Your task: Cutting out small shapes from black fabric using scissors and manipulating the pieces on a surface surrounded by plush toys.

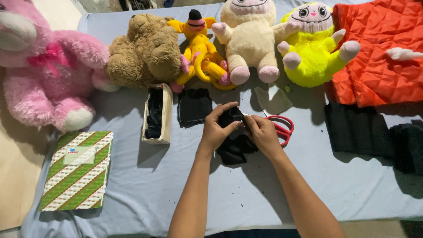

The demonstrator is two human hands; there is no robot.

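Both my hands meet over a piece of black fabric (233,145) lying on the light blue table cover (167,185). My left hand (216,130) pinches the fabric's upper left part. My right hand (263,132) grips the upper right part of the same fabric. Red-handled scissors (282,128) lie on the table just right of my right hand, partly hidden by it. A flat black fabric piece (194,105) lies just above my left hand.
A small open box (165,112) with black scraps stands left of my hands. A green striped book (77,169) lies front left. Stuffed toys line the back: pink (44,75), brown (145,50), yellow (202,53), cream (249,39), neon yellow (313,48). Orange quilted cloth (379,53) and dark fabric (370,132) sit at right.
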